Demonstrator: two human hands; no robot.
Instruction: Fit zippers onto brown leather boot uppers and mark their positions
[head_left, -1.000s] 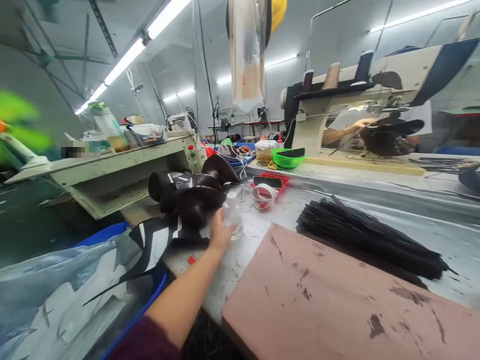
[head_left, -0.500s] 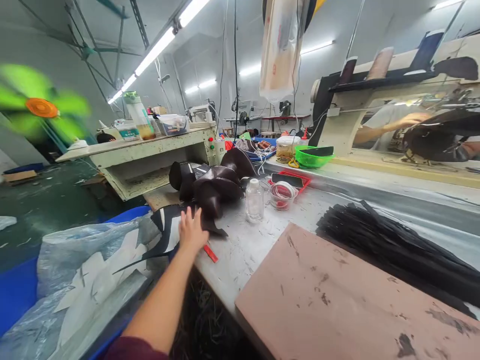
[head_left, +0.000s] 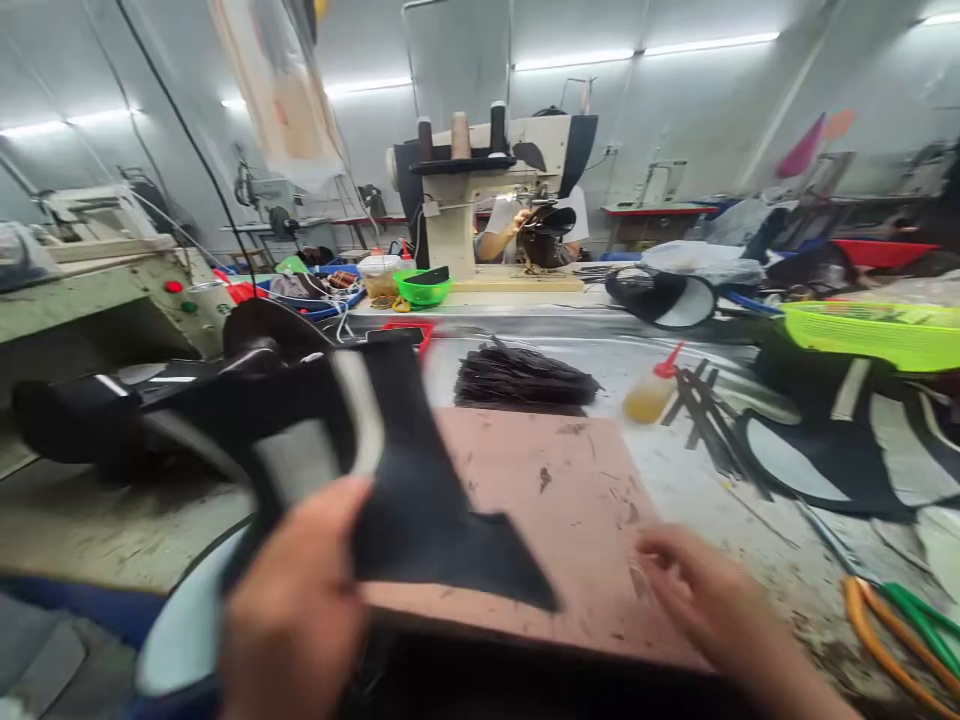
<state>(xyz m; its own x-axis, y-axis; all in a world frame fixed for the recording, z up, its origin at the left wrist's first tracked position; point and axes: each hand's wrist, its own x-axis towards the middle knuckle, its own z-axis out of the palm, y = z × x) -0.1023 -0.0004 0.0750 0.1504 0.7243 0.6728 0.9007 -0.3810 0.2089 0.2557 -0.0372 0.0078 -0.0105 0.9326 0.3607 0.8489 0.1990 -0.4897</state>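
My left hand (head_left: pixel 300 590) is closed on the lower edge of a black leather cutout piece (head_left: pixel 405 480), which has pale patches on it and is blurred by motion. The piece hangs over the left part of a pink board (head_left: pixel 540 480), its pointed corner towards the right. Over the right edge of that board is my right hand (head_left: pixel 697 590), fingers loosely bent and a little apart, with nothing visible in them. Scissors with orange and green handles (head_left: pixel 877 610) lie to the right of it.
Behind the board lies a bundle of black strips (head_left: pixel 525 375). A glue bottle with a red nozzle (head_left: pixel 651 395) stands at its right, near more black cutouts (head_left: pixel 832 450). Further back are a green bowl (head_left: pixel 424 288) and a sewing machine (head_left: pixel 450 220), with a person behind it.
The view has swung right. My left hand, earlier reaching to the dark pieces at the table's left, now holds a black piece in front of me. My right hand has come into view.
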